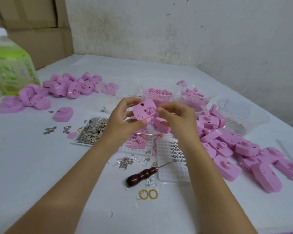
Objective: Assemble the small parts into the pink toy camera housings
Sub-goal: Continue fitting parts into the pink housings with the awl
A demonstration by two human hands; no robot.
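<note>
Your left hand (pixel 123 115) grips a pink housing (pixel 143 111) at the centre of the frame, raised above the table (pixel 41 166). The fingers curl round its left edge and the thumb sits under its lower edge. The open inner side faces you, tilted a little to the right. Your right hand (pixel 174 117) meets it from the right with fingers curled, thumb and forefinger tips together at the housing's right edge (whether they pinch a small part there, you cannot tell from here). A second housing (pixel 161 126) sits just under that hand with a finger across it; held or not, I cannot tell. More housings lie in a right pile (pixel 243 149) along the right side and a left pile (pixel 66 86) at upper left, with a lone housing (pixel 63 114) nearer the middle. Behind your hands stand clear tubs (pixel 159 95) of pink bits. Left of your left wrist is a tray (pixel 93 129) heaped with metal pieces. Between your forearms an awl (pixel 142 175) lies on the table, its tip over a white grid tray (pixel 174 166), and two yellow rings (pixel 148 194) lie just below it. A green bottle (pixel 10 68) stands at far left.
</note>
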